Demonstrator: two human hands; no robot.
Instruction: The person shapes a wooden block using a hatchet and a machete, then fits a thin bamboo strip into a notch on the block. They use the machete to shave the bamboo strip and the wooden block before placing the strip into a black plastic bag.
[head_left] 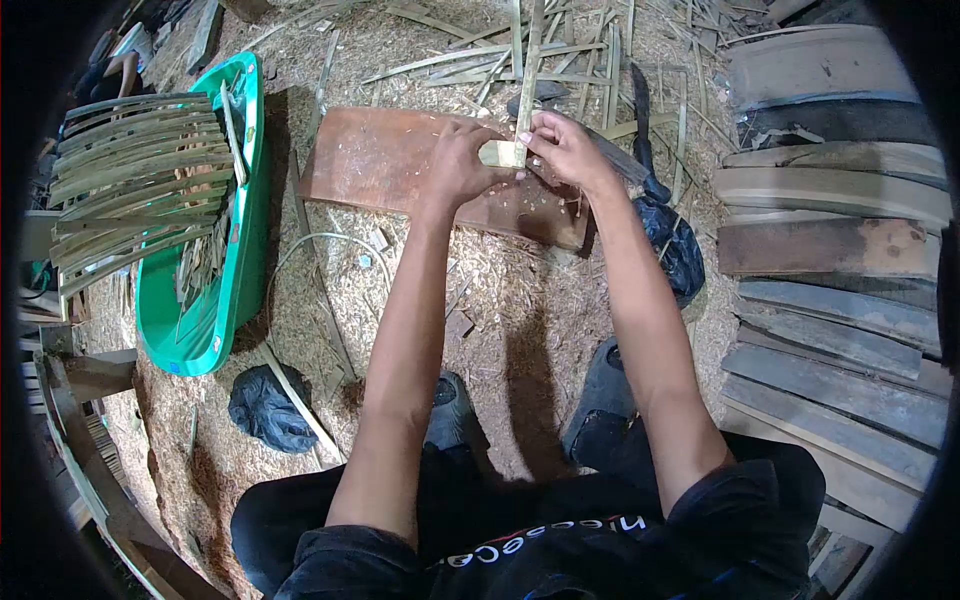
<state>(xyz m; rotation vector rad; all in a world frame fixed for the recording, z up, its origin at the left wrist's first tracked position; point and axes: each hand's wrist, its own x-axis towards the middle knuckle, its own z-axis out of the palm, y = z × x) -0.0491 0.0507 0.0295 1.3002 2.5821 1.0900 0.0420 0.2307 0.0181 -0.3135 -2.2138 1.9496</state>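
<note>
Over a reddish-brown board [370,150] on the ground, my left hand [462,165] is closed round a short pale piece [503,154], its thumb and fingers on either side. The fingers of my right hand [562,148] pinch a long narrow strip [532,70] near its lower end, where it crosses the short piece. The strip points away from me. Whether the two pieces are joined cannot be made out. A dark-bladed knife [640,120] lies right of my right hand.
A green tub [245,150] at left holds many slats [140,165]. Black plastic bags [270,408] lie at lower left and right of the board. Stacked planks [830,250] line the right side. Loose strips [480,62] lie beyond the board. Another person's arm shows at upper left.
</note>
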